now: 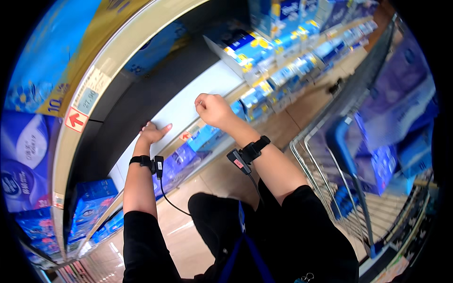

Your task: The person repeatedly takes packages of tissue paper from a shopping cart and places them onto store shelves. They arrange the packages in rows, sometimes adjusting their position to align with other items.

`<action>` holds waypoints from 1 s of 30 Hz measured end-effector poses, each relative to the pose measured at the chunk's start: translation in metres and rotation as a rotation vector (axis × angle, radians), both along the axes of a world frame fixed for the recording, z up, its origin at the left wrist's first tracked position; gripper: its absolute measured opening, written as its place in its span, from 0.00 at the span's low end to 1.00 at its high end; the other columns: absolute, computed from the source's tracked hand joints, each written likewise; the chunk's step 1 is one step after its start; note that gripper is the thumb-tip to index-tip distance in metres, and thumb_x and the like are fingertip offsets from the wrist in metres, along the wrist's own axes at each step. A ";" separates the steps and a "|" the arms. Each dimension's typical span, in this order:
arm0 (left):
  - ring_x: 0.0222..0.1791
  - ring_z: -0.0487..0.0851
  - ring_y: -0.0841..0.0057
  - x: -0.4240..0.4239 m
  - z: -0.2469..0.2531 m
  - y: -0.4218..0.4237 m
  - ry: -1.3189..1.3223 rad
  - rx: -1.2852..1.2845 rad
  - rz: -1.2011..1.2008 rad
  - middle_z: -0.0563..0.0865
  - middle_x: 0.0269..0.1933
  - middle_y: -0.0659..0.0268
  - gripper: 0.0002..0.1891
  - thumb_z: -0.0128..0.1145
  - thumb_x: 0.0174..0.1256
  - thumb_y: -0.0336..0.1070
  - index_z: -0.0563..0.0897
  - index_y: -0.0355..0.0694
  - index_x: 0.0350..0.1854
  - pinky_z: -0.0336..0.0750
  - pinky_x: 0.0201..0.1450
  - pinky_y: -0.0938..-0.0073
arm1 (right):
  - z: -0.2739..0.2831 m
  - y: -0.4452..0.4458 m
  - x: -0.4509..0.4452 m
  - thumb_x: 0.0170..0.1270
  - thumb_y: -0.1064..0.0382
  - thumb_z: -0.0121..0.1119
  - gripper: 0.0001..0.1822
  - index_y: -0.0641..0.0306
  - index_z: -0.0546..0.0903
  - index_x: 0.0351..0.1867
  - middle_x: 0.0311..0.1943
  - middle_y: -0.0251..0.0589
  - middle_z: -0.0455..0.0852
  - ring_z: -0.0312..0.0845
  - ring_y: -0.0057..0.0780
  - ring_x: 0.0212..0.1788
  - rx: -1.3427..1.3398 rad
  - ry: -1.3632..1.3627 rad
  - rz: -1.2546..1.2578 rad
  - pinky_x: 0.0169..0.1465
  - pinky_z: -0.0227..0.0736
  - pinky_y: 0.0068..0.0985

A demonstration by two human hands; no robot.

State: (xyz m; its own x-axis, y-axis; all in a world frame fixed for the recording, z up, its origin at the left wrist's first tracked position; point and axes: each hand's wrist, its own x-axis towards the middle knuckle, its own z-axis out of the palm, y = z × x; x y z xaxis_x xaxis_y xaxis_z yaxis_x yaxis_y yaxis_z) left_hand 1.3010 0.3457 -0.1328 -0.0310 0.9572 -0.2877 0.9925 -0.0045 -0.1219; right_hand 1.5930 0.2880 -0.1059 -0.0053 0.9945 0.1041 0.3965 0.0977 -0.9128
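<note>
My left hand (154, 133) is over the front part of a white shelf board (208, 88), its thumb held apart from the fingers. The fingertips are partly hidden; nothing shows in the hand. To its right, my right hand (214, 110) hangs above the board's front edge, its fingers curled in and nothing visible in them. Blue-and-white packs with yellow flowers (253, 49) stand on the same level beyond the right hand. Blue packs (93, 201) sit at the near left end of this level.
An upper shelf edge (116, 60) with a price tag (90, 97) arches over the left side, with large tissue packs (26, 152) above it. Purple packs (177, 159) fill the lower shelf. On the right, a metal shopping cart (329, 177) carries large purple packs (400, 95).
</note>
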 end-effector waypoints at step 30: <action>0.60 0.82 0.55 0.019 0.042 0.013 -0.134 -0.350 0.078 0.84 0.57 0.45 0.47 0.61 0.52 0.77 0.85 0.30 0.53 0.73 0.63 0.66 | 0.141 0.163 -0.051 0.40 0.55 0.82 0.48 0.55 0.73 0.68 0.66 0.49 0.75 0.68 0.50 0.69 0.840 -1.115 0.207 0.70 0.63 0.42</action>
State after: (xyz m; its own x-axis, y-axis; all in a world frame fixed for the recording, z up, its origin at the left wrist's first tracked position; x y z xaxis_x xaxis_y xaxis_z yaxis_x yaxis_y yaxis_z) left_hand 1.3196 0.3591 -0.0907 -0.0398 0.7967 -0.6031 0.9985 0.0537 0.0049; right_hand 1.5421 0.4507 0.0348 -0.6133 0.6100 0.5019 0.7734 0.5928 0.2245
